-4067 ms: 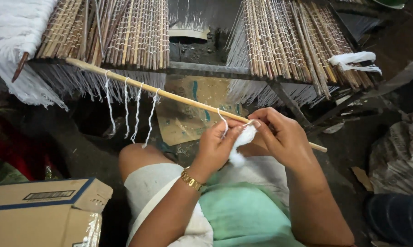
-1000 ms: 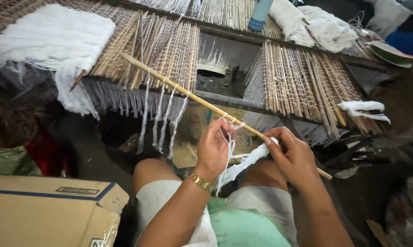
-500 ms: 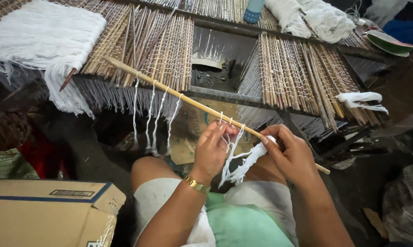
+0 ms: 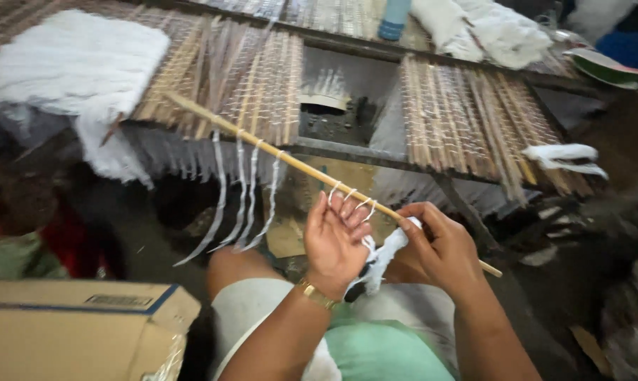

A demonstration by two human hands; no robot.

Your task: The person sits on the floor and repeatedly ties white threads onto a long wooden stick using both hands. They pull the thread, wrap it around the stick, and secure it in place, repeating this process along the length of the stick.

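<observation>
1. Stick (image 4: 291,161), long and pale, slants from upper left down to lower right, crossing in front of the racks and ending past the right hand.
2. White strips (image 4: 245,197) hang from the stick's middle in a loose row, dangling toward the floor; thinner loops (image 4: 347,194) sit on the stick just above the left hand.
3. Left hand (image 4: 336,243) is raised with the palm toward the camera, fingers straight and spread, their tips touching the loops on the stick. It is not clenched; threads run between the fingers, but no firm grasp shows.
4. Right hand (image 4: 442,250) is closed around the stick near its lower end, thumb and fingers pinching a wad (image 4: 386,254) of white fibre against it.
5. The wad trails down between the two hands, touching the left palm's edge.
6. A gold bracelet (image 4: 315,293) circles the left wrist.
7. Below the hands are the person's knee and lap, in pale and green cloth.
8. Beyond the stick lie racks (image 4: 467,120) of thin sticks bound with thread, side by side on a dark frame.
9. A heap of white fibre (image 4: 65,63) rests on the left rack; a smaller tuft (image 4: 562,155) lies on the right one.
10. A cardboard box (image 4: 79,328) sits at the lower left, well apart from the hands.
</observation>
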